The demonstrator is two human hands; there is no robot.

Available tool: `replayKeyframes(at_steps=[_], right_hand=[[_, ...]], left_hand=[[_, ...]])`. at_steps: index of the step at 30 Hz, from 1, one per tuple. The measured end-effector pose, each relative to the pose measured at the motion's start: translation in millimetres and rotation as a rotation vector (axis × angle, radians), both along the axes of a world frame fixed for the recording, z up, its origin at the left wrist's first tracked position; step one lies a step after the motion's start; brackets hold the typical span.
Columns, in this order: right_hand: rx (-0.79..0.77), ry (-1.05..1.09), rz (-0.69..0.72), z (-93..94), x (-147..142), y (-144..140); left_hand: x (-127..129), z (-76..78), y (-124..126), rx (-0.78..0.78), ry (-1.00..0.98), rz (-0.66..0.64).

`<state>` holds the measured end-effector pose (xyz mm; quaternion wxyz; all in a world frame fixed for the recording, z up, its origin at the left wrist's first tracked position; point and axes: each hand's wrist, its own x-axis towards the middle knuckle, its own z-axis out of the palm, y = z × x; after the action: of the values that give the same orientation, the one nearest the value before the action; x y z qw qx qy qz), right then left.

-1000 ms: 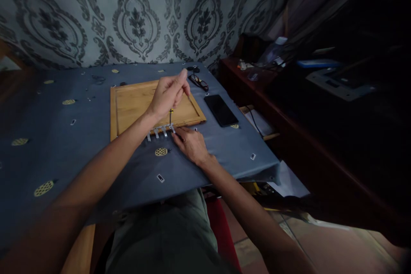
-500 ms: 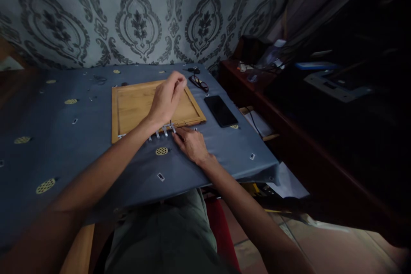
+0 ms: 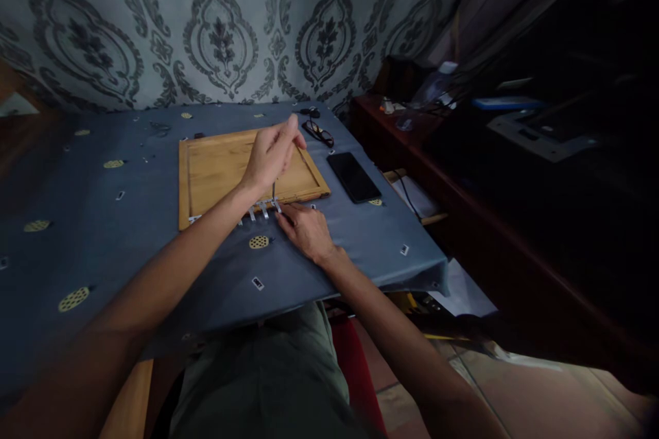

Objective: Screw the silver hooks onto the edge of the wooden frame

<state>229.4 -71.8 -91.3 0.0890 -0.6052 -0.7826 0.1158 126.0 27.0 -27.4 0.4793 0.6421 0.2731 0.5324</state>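
A pale grey wall (image 3: pixel 154 14) patterned with dark damask ornaments is seen behind the surface, which is covered by a blue-grey cloth (image 3: pixel 103 247) dotted with yellow round motifs. A dark reddish wooden cabinet (image 3: pixel 412 144) is set at the right, lost in deep shadow. Reddish floor tiles (image 3: pixel 515 398) are shown below. The room is dimly lit.
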Motion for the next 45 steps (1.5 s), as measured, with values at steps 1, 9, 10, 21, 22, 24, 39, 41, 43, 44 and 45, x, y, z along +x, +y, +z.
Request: replayKeyframes(at_steps=[1, 9, 10, 21, 22, 24, 39, 41, 43, 44, 45], right_hand=[[-0.003, -0.001, 0.000, 0.0, 0, 0], [-0.012, 0.022, 0.004, -0.4, 0, 0], [-0.014, 0.024, 0.003, -0.3, 0, 0], [-0.013, 0.039, 0.000, -4.9, 2, 2], [-0.007, 0.049, 0.000, -6.2, 2, 2], [0.008, 0.069, -0.002, -9.2, 3, 3], [0.099, 0.142, 0.036, -20.6, 9, 4], [0.100, 0.142, 0.038, -20.9, 9, 4], [0.100, 0.154, 0.042, -21.7, 9, 4], [0.100, 0.163, 0.043, -22.1, 9, 4], [0.100, 0.170, 0.043, -22.6, 9, 4]], left_hand=[[-1, 1.1, 0, -0.020, 0.002, -0.028], [-9, 8.4, 6, -0.112, 0.037, -0.317], [-10, 7.8, 7, -0.109, 0.043, -0.332], [-54, 25.8, 3, 0.380, 0.703, -0.180], [-59, 31.4, 1, 0.400, 0.825, -0.179], [-67, 41.6, -3, 0.408, 1.057, -0.152], [-72, 73.7, -15, 0.318, 1.298, 0.128], [-72, 67.6, -14, 0.347, 1.298, 0.060], [-70, 63.6, -13, 0.366, 1.285, 0.033], [-69, 63.0, -13, 0.361, 1.290, 0.021], [-68, 63.0, -13, 0.352, 1.295, 0.018]])
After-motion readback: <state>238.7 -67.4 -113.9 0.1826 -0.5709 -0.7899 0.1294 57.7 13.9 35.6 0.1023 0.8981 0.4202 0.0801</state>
